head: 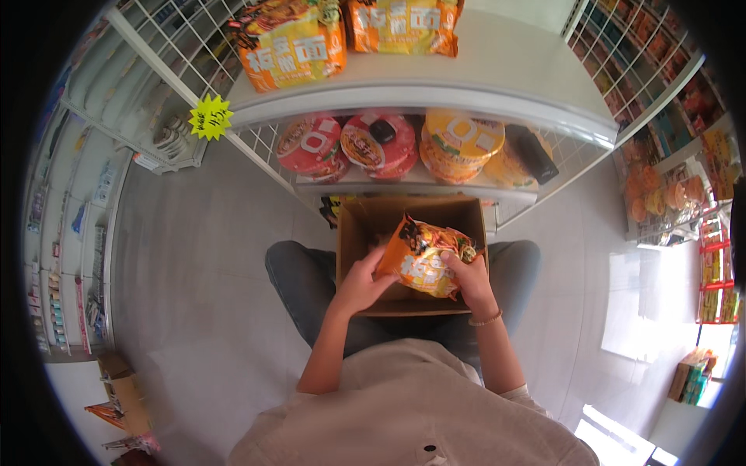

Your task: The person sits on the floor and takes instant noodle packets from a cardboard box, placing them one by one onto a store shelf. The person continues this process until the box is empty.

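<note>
Between both hands is an orange and yellow packet of instant noodles (428, 262), tilted over an open cardboard box (408, 307) that rests at my lap. My left hand (364, 284) grips the packet's left edge. My right hand (471, 278) holds its right side, thumb on the front. The box's inside lies mostly in shadow, so its contents cannot be told. Two similar packets, a left one (294, 52) and a right one (402, 26), stand on the white shelf (501, 64) ahead.
On the lower shelf (408, 187) are red noodle bowls (379, 143), yellow noodle bowls (463, 140) and a black object (531, 154). A yellow star-shaped price tag (211, 117) hangs at the upper shelf's left corner. Stocked racks line both sides; a cardboard box (128, 402) sits at lower left.
</note>
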A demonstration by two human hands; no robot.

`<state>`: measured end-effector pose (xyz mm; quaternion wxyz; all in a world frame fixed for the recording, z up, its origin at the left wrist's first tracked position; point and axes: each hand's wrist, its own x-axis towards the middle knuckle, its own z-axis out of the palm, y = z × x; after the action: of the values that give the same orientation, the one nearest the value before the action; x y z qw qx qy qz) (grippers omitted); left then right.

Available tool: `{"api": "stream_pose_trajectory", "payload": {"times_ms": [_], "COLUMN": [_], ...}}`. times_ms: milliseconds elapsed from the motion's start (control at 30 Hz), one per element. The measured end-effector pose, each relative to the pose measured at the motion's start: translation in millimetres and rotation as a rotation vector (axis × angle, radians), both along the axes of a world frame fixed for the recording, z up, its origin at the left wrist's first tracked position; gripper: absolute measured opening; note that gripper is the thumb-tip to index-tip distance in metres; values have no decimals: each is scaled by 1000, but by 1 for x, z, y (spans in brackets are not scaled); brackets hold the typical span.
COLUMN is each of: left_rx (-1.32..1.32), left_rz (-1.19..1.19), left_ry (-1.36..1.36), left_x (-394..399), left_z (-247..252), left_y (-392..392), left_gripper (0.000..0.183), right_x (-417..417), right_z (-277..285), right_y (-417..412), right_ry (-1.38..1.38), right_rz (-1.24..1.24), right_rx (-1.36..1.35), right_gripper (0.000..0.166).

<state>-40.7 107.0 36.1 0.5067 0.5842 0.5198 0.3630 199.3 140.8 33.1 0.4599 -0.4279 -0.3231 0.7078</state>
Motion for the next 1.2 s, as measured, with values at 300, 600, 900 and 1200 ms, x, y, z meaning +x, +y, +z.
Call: {"api": "stream_pose_trajectory", "payload": {"times_ms": [300, 600, 900, 1200], "left_rx": [-41, 37, -8, -51], "left_rz": [-47, -106, -128, -154], "left_ry": [24, 368, 360, 357], "left_x": [8, 13, 12, 10], "left_z": [-34, -40, -40, -41], "left_y": [-8, -24, -23, -22], "left_gripper": [43, 36, 36, 38], "right_x": [2, -30, -63, -67], "right_z": [102, 228, 219, 215], "right_y": [75, 204, 267, 259], "right_ry": [-133, -338, -503, -1284], "right_rz": [-339, -501, -267, -889], "right_rx": [537, 879, 792, 1527], "right_gripper": [45, 30, 55, 62]}}
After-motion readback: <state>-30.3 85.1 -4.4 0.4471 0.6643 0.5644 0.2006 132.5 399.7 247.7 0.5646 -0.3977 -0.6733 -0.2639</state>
